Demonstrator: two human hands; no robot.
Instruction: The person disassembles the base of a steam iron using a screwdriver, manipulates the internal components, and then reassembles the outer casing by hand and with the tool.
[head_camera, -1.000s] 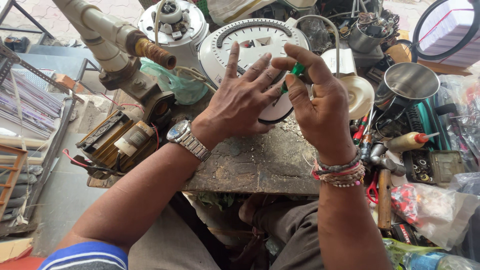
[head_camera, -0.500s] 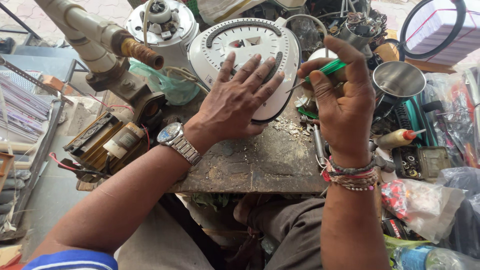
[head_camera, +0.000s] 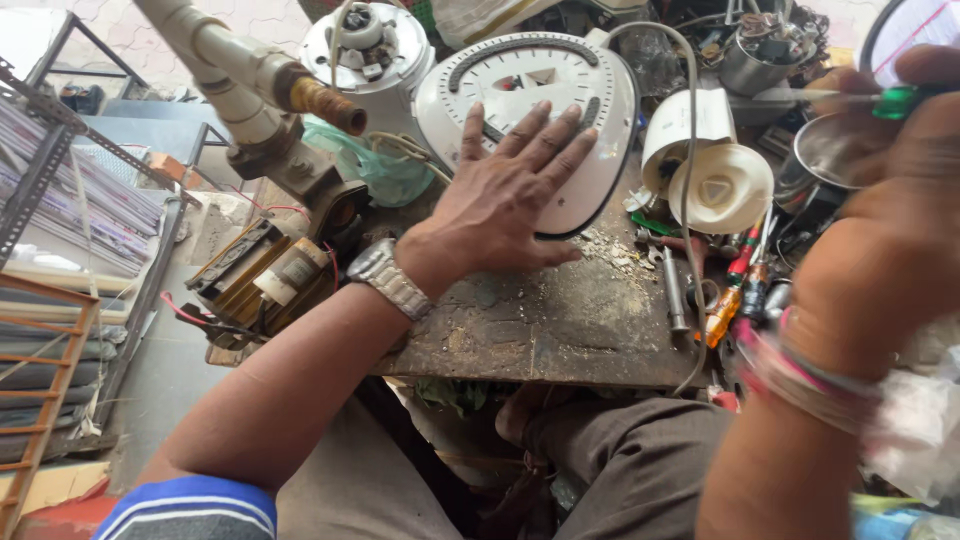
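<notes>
My left hand (head_camera: 505, 195), with a metal watch on the wrist, lies flat with fingers spread on a white rounded appliance base (head_camera: 520, 85) that has a black rim and a curved slot. My right hand (head_camera: 890, 215), blurred and raised at the right edge, grips a green-handled screwdriver (head_camera: 880, 100) whose thin shaft points left. Beaded bracelets circle that wrist. A grey cord (head_camera: 688, 200) runs down from the base across the worn bench (head_camera: 560, 320).
A white pipe with a brass fitting (head_camera: 270, 85) juts in at upper left above a transformer (head_camera: 265, 275). A white motor housing (head_camera: 365, 45), a white plastic cover (head_camera: 720, 185), loose screwdrivers (head_camera: 740, 285) and metal parts crowd the right side. Debris lies by the base.
My right hand has lifted off the white base and swung away to the right with the screwdriver. My left hand stays pressed on the base. The camera has moved closer.
</notes>
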